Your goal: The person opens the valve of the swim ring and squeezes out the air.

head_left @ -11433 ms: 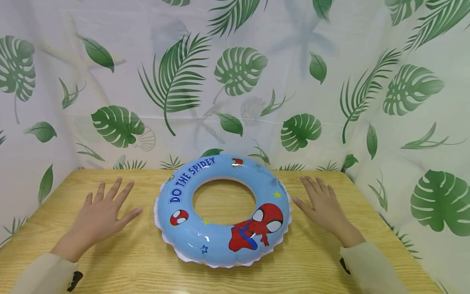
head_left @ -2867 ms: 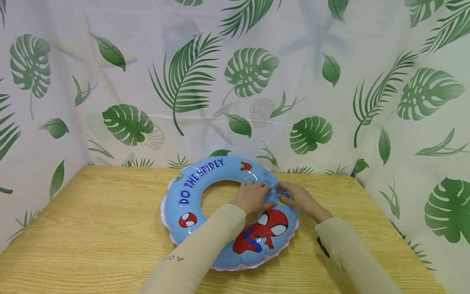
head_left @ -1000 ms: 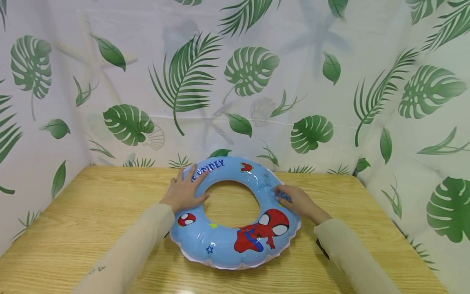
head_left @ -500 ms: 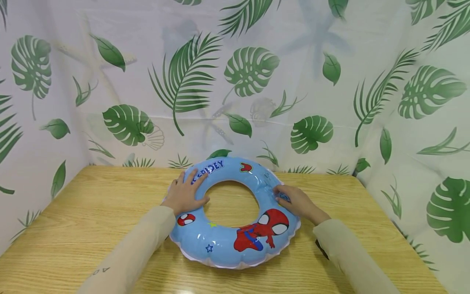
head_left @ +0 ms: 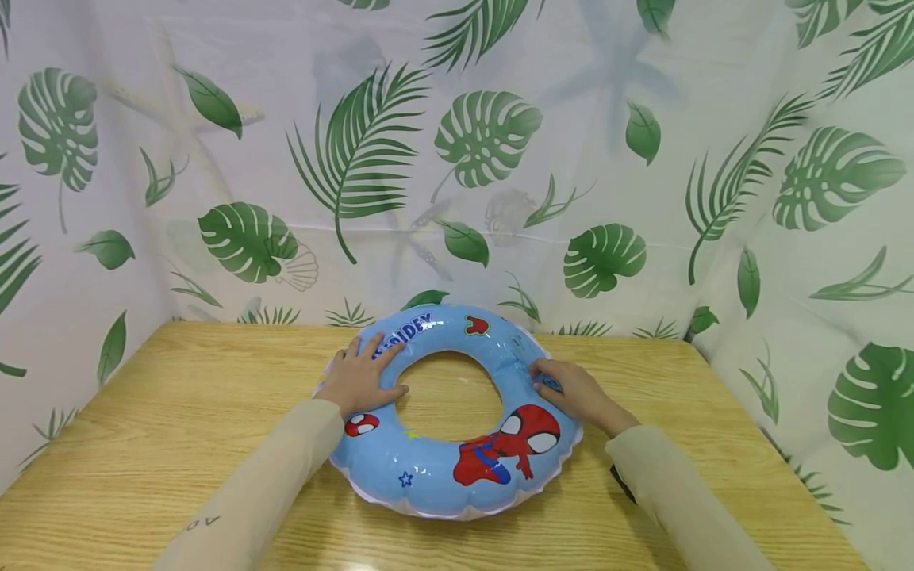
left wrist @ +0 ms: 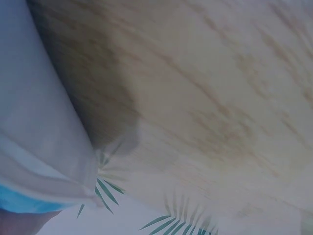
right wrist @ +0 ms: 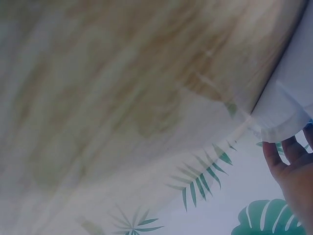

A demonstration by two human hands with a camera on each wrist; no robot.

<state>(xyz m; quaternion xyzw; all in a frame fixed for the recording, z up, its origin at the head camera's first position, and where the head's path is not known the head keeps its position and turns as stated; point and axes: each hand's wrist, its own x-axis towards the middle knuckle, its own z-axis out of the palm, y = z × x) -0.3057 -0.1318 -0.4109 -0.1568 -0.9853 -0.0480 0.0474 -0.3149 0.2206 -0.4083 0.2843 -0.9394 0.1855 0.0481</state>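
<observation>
A light blue inflatable swim ring (head_left: 435, 480) with a white scalloped edge and red cartoon prints lies flat on the wooden table. My left hand (head_left: 357, 382) rests on its left side, fingers spread over the lettering and thumb at the inner rim. On the opposite side, my right hand (head_left: 577, 390) pinches the ring with curled fingers at a small clear-blue spot, possibly the air valve, largely hidden by the fingers. The right wrist view catches the right hand's fingers (right wrist: 275, 164) at the ring's whitish edge. Mostly sleeve and table fill the left wrist view.
Pale wood table (head_left: 193, 396) extends on both sides of the ring. A white curtain (head_left: 485, 254) printed with green leaves stands close behind the table's back edge and along both sides.
Both hands began apart beside the ring, then met at its right side. My left hand has since moved to the left side, while my right hand stayed. Little differs over the last second.
</observation>
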